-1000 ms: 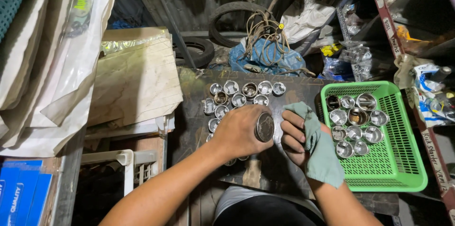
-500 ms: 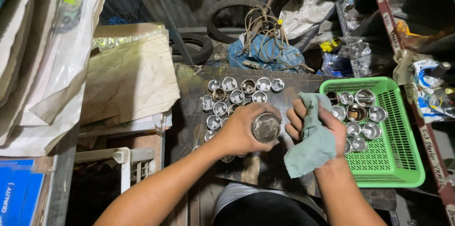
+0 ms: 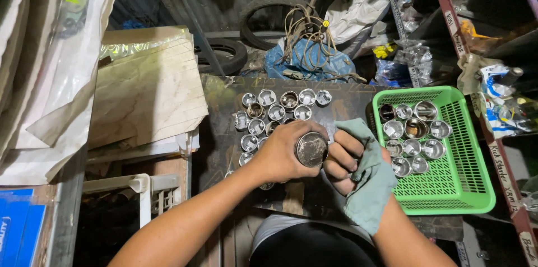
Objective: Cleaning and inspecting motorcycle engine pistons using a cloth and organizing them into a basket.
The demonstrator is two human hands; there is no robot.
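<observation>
Over the dark worktop: your left hand [image 3: 283, 155] wraps a round metal piston [image 3: 311, 149], its dull, grimy crown facing up at you.
Left grip: fingers closed around the piston's side, holding it just above the table.
Right hand [image 3: 343, 160]: pressed against the piston's right side, fingers curled and holding a grey-green rag [image 3: 367, 180] that drapes down over your wrist.
Right grip: closed on the rag; the fingertips touch the piston's edge.
Behind the piston: a cluster of shiny metal pistons [image 3: 274, 113] stands open side up on the dark worktop [image 3: 347, 101], in rough rows, partly hidden by your left hand.
To your right: a green plastic basket [image 3: 454, 188] sits on the worktop's edge, with more metal pistons [image 3: 414, 135] gathered in its far left part; the nearer part shows bare mesh.
Farther back: a blue bag with a coil of wire [image 3: 305, 37] on it, and rubber tyres [image 3: 269, 12] against the wall.
To your left: a tan cardboard sheet [image 3: 145, 90] and white plastic sacks [image 3: 61, 71].
Far right: shelving [image 3: 476, 31] crowded with packets and parts.
</observation>
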